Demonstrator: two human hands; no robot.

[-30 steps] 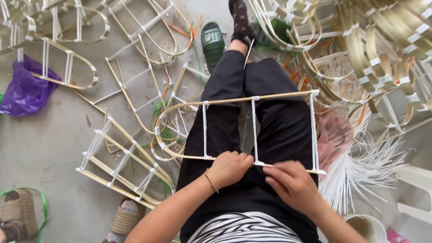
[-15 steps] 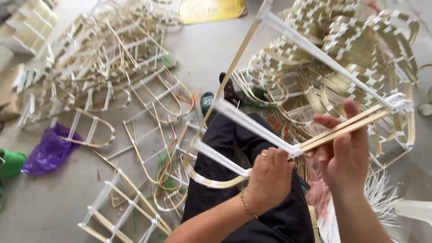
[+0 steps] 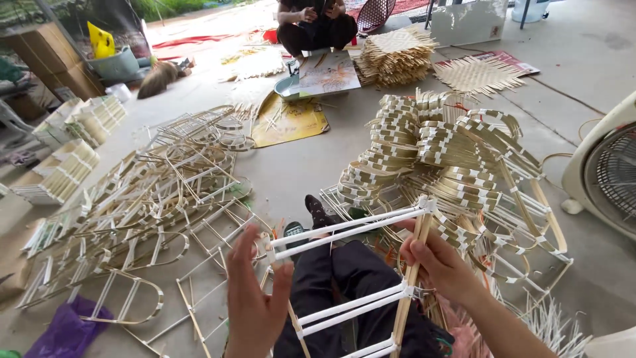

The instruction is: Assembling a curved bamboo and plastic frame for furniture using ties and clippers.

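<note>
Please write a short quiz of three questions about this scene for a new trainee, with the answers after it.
1. True or false: the right hand grips the bamboo side strip of the bamboo frame.
2. What lies beside the purple plastic bag on the floor? A) a rounded frame B) a fan C) a woven mat
3. How is the left hand placed?

Key
1. True.
2. A, a rounded frame.
3. Open, fingers spread, against the frame's left edge; no closed grip shows.

Pale bamboo ladder-like frame with white-wrapped rungs held upright over black-trousered legs, left hand open against one rail, right hand gripping the other, concrete floor strewn with similar frames
</note>
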